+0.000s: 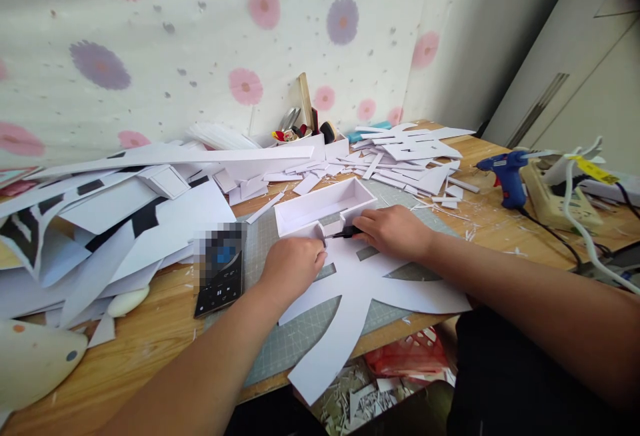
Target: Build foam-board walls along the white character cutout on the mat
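A big wooden table (150, 336) is holding a green cutting mat (295, 343), and a large white cut-out shape (350, 289) is lying flat on the mat, just in front of a white open box (320, 203). The left hand (293, 266) is curling into a loose fist and pressing down on the shape. The right hand (393, 229) is gripping a small black knife (345, 233) at the shape's top edge, with a blue glue gun (505, 173) sitting well off to the right.
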Motion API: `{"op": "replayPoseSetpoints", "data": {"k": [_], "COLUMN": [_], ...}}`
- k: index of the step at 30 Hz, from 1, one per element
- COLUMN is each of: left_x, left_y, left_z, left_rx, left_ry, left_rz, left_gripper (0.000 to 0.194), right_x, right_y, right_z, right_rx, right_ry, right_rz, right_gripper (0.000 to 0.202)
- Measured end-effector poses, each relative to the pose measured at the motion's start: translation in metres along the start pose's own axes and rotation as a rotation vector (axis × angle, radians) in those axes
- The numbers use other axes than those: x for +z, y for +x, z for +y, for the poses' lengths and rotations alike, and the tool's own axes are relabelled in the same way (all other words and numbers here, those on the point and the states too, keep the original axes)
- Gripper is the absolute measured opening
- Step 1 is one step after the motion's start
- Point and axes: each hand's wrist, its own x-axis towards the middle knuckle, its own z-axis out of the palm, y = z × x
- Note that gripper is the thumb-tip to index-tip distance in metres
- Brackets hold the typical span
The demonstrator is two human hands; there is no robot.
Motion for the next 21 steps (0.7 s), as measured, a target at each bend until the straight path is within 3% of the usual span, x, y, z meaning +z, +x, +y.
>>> {"op": "replayPoseSetpoints", "data": {"k": [21], "left_x": [0.0012], "left_y": [0.0], "left_z": [0.0001], "left_rx": [-0.013], "left_ry": [-0.033], "left_rz": [-0.001], "left_gripper": [0.028], "right_x": [-0.0106], "right_y": [0.0079], "right_z": [-0.0026], "right_rx": [-0.046], "right_ry": [-0.05], "right_rz": [-0.108], "right_gripper": [0.025]}}
